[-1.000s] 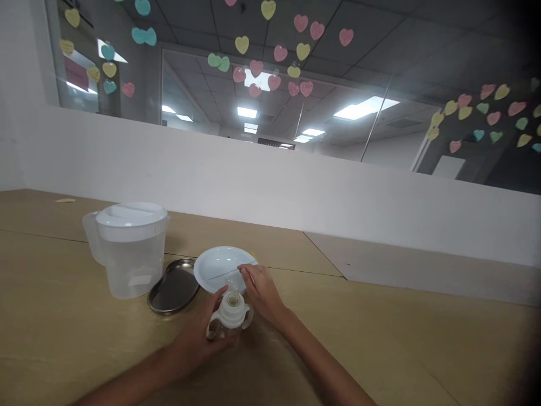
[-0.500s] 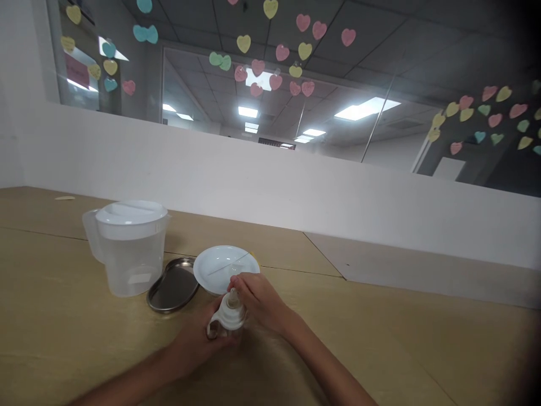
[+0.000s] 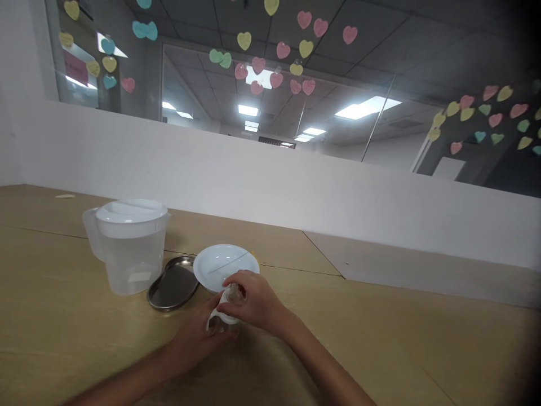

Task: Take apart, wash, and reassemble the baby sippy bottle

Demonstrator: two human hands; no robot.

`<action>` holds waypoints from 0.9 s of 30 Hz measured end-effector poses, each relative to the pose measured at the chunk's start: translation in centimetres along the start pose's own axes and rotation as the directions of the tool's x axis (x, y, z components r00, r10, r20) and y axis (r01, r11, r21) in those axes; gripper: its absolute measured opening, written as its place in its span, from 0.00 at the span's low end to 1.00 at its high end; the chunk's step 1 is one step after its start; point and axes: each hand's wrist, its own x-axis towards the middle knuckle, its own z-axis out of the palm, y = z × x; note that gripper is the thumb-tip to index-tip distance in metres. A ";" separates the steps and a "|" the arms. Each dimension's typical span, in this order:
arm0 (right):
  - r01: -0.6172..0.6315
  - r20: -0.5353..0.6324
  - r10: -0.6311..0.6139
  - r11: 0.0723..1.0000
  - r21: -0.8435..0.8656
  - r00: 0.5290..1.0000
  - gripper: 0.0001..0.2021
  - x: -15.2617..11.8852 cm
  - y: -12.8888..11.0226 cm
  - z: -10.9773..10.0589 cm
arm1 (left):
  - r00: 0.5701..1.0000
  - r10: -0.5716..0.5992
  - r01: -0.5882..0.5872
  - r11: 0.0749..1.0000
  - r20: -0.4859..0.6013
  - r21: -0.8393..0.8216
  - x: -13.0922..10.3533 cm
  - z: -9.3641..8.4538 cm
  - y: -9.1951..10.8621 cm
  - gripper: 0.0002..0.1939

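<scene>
My left hand [image 3: 196, 332] is wrapped round what looks like a baby bottle [image 3: 217, 322], with a clear body and a white collar that has a loop handle. From the right, my right hand [image 3: 253, 299] closes its fingers over the bottle's top. A clear dome-like cap [image 3: 237, 293] shows within that hand's grip, set against the white collar. The lower part of the bottle is mostly hidden by my left hand. Just behind the hands stands a white bowl [image 3: 211, 260] with a thin straight stick [image 3: 230, 262] across it.
To the left of the bowl lies a metal kidney dish [image 3: 172, 285]. A translucent lidded pitcher [image 3: 133, 254] with liquid in it stands further left. Behind the wooden table [image 3: 359, 338] runs a white wall [image 3: 253, 186] below glass with heart-shaped notes.
My right hand has moved from the bowl's near edge down onto the bottle's top, bringing the clear cap to the collar. My left hand keeps its grip, almost unmoved.
</scene>
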 end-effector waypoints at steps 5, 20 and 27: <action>-0.029 0.239 -0.067 0.926 0.376 0.969 0.36 -0.6 0.4 -2.0 | 0.987 0.036 -0.029 0.999 0.154 -0.044 0.3 -0.5 -0.1 0.31; -0.132 0.281 0.018 0.910 0.393 0.959 0.36 -0.3 0.4 -1.5 | 0.996 0.002 0.001 1.000 0.090 -0.028 0.2 -0.4 0.3 0.26; -0.113 0.188 0.032 0.890 0.441 0.982 0.30 0.3 4.7 -2.9 | 0.995 -0.037 0.037 0.999 0.094 -0.008 0.3 -0.4 0.0 0.29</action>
